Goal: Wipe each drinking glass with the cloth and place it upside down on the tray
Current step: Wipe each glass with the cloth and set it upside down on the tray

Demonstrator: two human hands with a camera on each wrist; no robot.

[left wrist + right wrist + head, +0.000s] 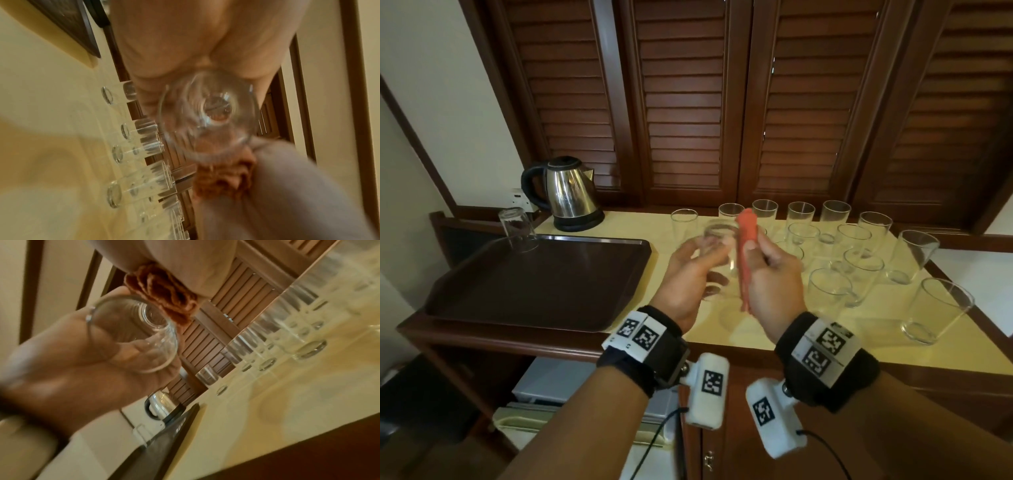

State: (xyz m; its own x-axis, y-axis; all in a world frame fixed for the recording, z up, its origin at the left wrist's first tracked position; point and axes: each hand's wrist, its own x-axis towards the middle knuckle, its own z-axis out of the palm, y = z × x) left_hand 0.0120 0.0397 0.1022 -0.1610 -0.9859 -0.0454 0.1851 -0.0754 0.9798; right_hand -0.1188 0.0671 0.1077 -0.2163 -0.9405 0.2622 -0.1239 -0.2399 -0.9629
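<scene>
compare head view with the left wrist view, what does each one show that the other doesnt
Only the head view shows the kettle, the one glass upside down on the far left corner of the brown tray, and both wrists with their marker bands.

Only the left wrist view looks straight into the open mouth of the held glass, down to its base.

Both show the left hand holding that glass, the right hand gripping the orange cloth beside it, the upright glasses on the yellow counter, and the louvred doors behind.
</scene>
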